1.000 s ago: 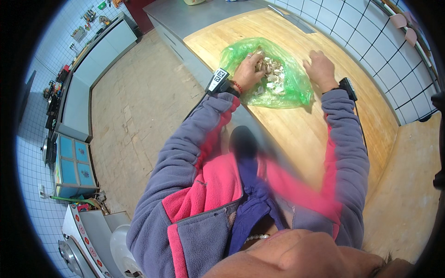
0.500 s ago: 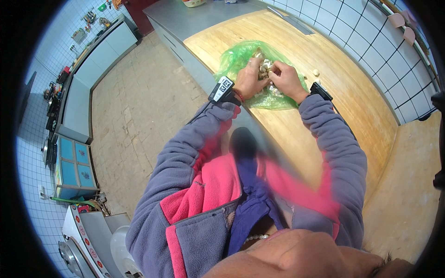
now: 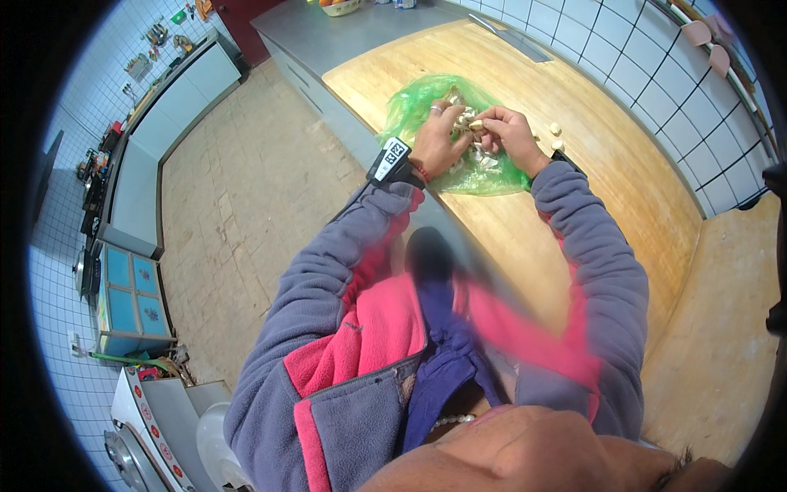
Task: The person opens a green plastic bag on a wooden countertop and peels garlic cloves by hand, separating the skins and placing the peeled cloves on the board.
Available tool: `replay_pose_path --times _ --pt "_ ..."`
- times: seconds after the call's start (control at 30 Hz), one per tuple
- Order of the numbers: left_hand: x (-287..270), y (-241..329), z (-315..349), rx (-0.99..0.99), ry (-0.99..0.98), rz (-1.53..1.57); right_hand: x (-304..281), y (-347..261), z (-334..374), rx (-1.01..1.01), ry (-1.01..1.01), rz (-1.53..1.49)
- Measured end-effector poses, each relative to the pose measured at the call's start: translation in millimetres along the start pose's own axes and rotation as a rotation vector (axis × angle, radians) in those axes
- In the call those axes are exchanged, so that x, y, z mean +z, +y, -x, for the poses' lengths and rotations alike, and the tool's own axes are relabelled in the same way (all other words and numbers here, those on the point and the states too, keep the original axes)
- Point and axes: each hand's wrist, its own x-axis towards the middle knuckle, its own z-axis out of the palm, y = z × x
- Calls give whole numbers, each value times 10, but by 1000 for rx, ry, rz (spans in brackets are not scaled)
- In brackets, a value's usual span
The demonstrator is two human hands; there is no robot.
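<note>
A crumpled green plastic bag (image 3: 402, 107) lies spread on the wooden board, with garlic and loose white papery skins (image 3: 489, 161) on top of it. My right hand (image 3: 515, 139) pinches a pale garlic clove (image 3: 476, 125) between thumb and fingertips. From the left, my left hand (image 3: 438, 141) curls over the bag, its fingers closed at the same garlic, close against the right fingertips. What lies beneath the left fingers is partly hidden. Just past my right wrist, pale garlic cloves (image 3: 556, 129) rest on the bare wood.
The large wooden board (image 3: 607, 193) covers much of the grey counter (image 3: 316, 37). A broad-bladed knife (image 3: 516, 41) lies at its far edge by the tiled wall. A basket of fruit (image 3: 340, 8) stands at the far end. Left of the counter is the paved floor (image 3: 238, 189).
My right hand has turned and lifted slightly, and the pale clove in its fingertips now shows. A second clove shows beside my right wrist. The left hand has barely moved.
</note>
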Motion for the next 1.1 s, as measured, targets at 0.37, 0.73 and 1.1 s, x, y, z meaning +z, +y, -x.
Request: replay_pose_path --times 0.37,0.73,1.1 --pt "101 -68 29 -202 41 414 96 77 40 -226 2 123" --pt "88 -80 31 -371 -15 632 170 -72 183 -551 54 688" --pt "110 -116 31 -418 -65 772 178 -28 182 -748 151 982"
